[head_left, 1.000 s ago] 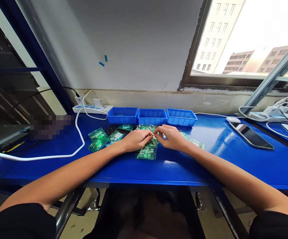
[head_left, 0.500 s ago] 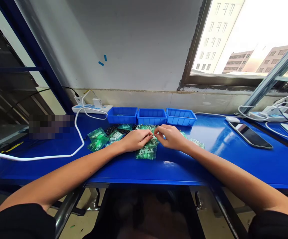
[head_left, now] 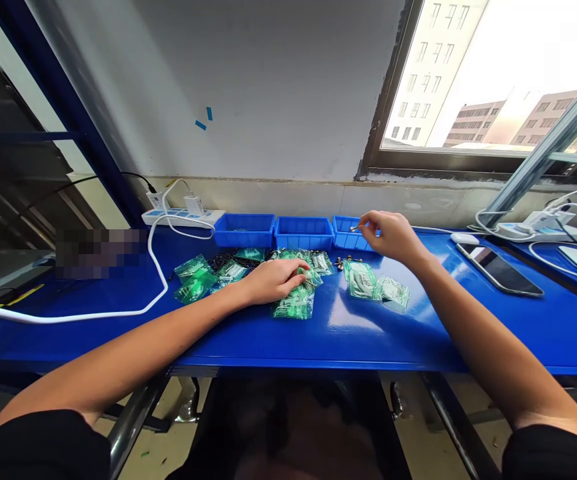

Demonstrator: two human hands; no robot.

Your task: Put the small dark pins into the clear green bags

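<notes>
My left hand [head_left: 274, 281] is closed, its thumb and fingers on a small clear-and-green plastic packet [head_left: 310, 277] above other such packets [head_left: 293, 307]. My right hand [head_left: 391, 237] is raised at the front of the right blue bin [head_left: 342, 235]. Between its thumb and fingertips it pinches a small shiny piece [head_left: 354, 229], too small to name. Below, several small metallic pieces [head_left: 347, 261] lie on the blue table [head_left: 248, 340]. Next to them are more green-and-white packets [head_left: 361, 280], nearer the table's front.
Two more blue bins, a left one [head_left: 244, 232] and a middle one [head_left: 303, 235], stand along the wall. A dark heap [head_left: 227, 259] lies before them. A white cable [head_left: 157, 267] runs from a power strip [head_left: 208, 217] at left. A phone [head_left: 499, 268] lies at right.
My right hand has moved away from my left hand, up and to the right, to the right bin with a small piece in its fingers. My left hand has stayed over the packets.
</notes>
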